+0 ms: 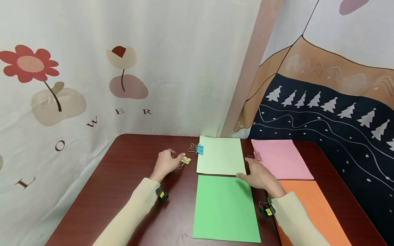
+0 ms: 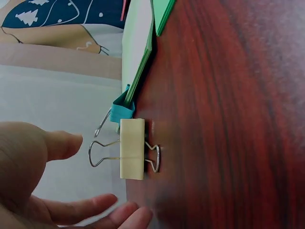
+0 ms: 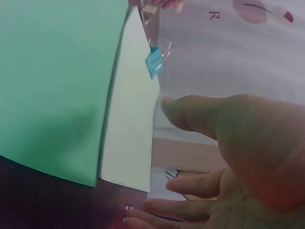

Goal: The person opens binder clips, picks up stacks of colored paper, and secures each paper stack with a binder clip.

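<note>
My left hand (image 1: 166,164) is held low over the table at the left, its thumb and fingers spread apart around a pale yellow binder clip (image 2: 132,149). In the left wrist view a gap shows between the fingers and the clip's wire handles. A blue binder clip (image 1: 200,149) sits on the left edge of a pale green paper stack (image 1: 220,155). My right hand (image 1: 260,174) hovers with fingers extended and nothing in its grasp, between the pale green stack and a pink paper stack (image 1: 284,159). A pink binder clip (image 1: 259,156) is at the pink stack's left edge, partly behind the fingers.
Bright green paper (image 1: 226,208) lies in front of the pale green stack. Orange paper (image 1: 311,205) lies in front of the pink one, partly under the right sleeve. The dark red-brown table (image 1: 132,153) backs onto a printed curtain (image 1: 178,68).
</note>
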`<state>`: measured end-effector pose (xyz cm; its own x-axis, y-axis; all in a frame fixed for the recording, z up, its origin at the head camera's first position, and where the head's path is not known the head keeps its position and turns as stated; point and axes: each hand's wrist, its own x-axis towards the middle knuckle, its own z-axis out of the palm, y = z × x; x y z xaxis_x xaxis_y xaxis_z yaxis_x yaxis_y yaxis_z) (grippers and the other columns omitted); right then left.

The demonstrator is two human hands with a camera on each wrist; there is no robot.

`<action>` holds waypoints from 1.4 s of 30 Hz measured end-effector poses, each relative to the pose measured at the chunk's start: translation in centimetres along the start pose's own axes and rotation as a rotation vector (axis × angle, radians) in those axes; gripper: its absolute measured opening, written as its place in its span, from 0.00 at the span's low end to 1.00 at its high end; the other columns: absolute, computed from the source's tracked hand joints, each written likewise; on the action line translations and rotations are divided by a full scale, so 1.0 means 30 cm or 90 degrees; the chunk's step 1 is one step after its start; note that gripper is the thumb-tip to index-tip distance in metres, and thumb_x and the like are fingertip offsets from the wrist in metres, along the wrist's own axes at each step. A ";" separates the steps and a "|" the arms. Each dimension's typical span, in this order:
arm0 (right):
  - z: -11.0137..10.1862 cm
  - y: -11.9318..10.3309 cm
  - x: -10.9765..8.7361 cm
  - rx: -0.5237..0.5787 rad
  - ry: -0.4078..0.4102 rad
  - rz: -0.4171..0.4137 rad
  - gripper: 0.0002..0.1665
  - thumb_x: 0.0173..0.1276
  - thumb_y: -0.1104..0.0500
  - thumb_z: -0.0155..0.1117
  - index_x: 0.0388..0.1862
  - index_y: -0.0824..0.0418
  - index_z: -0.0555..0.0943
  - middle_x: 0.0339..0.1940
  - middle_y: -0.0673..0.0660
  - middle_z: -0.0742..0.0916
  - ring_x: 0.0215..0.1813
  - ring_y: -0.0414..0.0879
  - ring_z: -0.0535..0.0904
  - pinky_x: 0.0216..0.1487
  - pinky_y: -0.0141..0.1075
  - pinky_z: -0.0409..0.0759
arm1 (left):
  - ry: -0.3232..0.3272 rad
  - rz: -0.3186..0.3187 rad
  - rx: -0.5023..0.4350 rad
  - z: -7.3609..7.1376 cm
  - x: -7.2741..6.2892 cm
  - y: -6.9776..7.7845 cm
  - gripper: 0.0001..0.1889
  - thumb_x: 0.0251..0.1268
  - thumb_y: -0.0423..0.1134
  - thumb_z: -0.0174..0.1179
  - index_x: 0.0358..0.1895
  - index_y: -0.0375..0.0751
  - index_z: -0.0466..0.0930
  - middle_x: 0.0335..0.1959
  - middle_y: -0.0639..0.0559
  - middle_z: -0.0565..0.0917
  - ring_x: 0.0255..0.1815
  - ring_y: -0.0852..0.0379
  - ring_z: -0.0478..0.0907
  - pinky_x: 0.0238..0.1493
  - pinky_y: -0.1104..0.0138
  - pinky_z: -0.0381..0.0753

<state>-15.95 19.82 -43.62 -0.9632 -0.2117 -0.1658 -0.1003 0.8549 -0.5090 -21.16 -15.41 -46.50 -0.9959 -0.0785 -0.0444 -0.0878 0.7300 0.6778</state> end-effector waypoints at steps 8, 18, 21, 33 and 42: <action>0.053 -0.007 -0.051 -0.028 0.007 0.033 0.49 0.71 0.46 0.69 0.74 0.79 0.63 0.71 0.79 0.71 0.71 0.72 0.70 0.69 0.62 0.74 | -0.020 -0.063 0.031 0.025 -0.004 0.018 0.28 0.69 0.59 0.63 0.15 0.43 0.76 0.12 0.54 0.73 0.17 0.55 0.69 0.19 0.68 0.65; 0.115 -0.016 -0.072 -0.072 0.079 0.097 0.32 0.61 0.42 0.77 0.34 0.72 0.78 0.33 0.64 0.79 0.32 0.52 0.74 0.29 0.40 0.75 | -0.041 -0.089 -0.001 0.013 0.007 0.039 0.20 0.73 0.45 0.59 0.19 0.45 0.75 0.14 0.55 0.75 0.16 0.57 0.73 0.17 0.69 0.68; 0.127 -0.024 -0.069 -0.100 0.091 0.110 0.33 0.58 0.41 0.78 0.30 0.70 0.79 0.30 0.63 0.79 0.31 0.53 0.74 0.27 0.39 0.73 | -0.043 -0.086 -0.001 0.005 0.005 0.038 0.16 0.73 0.44 0.59 0.26 0.41 0.82 0.16 0.54 0.77 0.18 0.56 0.75 0.20 0.68 0.70; 0.139 -0.056 -0.055 -0.077 0.076 0.180 0.31 0.58 0.45 0.81 0.15 0.58 0.70 0.17 0.51 0.68 0.20 0.44 0.67 0.16 0.31 0.63 | -0.021 -0.048 0.007 -0.020 -0.002 0.026 0.12 0.71 0.44 0.62 0.32 0.41 0.86 0.28 0.49 0.81 0.28 0.52 0.72 0.27 0.65 0.68; 0.144 -0.061 -0.052 -0.062 0.091 0.170 0.33 0.57 0.48 0.82 0.13 0.56 0.65 0.15 0.48 0.65 0.18 0.43 0.66 0.17 0.31 0.64 | 0.017 -0.071 -0.057 -0.034 0.001 0.003 0.16 0.64 0.43 0.70 0.47 0.35 0.83 0.40 0.42 0.85 0.39 0.49 0.82 0.38 0.64 0.81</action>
<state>-13.18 16.53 -46.09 -0.9834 0.0891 -0.1583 0.1439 0.9138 -0.3798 -21.16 -16.04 -45.69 -0.9792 -0.1740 -0.1044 -0.1941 0.6526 0.7324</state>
